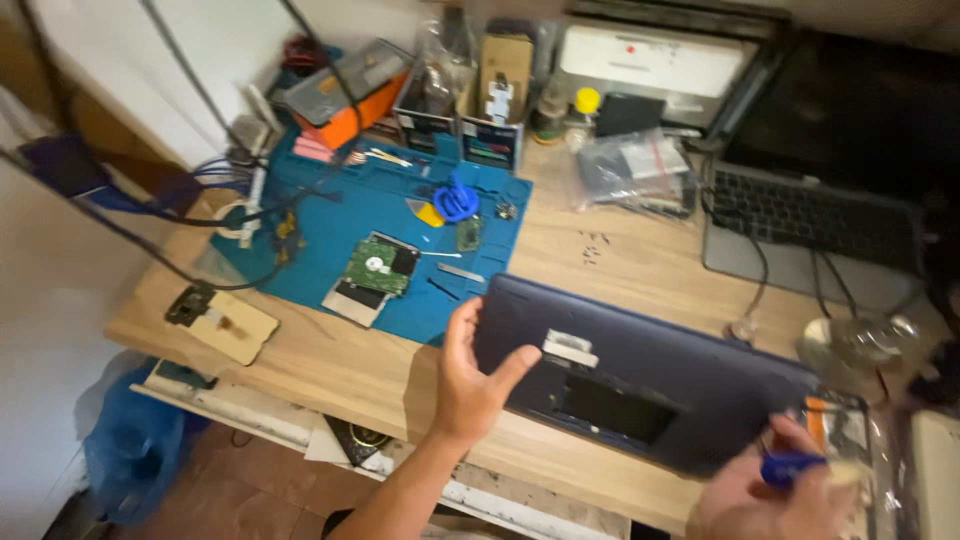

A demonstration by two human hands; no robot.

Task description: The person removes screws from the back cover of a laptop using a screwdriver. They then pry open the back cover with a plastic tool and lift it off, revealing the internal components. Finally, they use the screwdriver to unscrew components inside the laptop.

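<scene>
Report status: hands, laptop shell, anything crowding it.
Left hand gripping the dark blue laptop shell at its left edge. Right hand holding a blue tool at its right corner. Plastic bag against that corner.

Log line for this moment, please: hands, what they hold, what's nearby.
left hand: grips edge of dark blue laptop base | right hand: holds blue tool | nearby: hard drive on blue mat
</scene>
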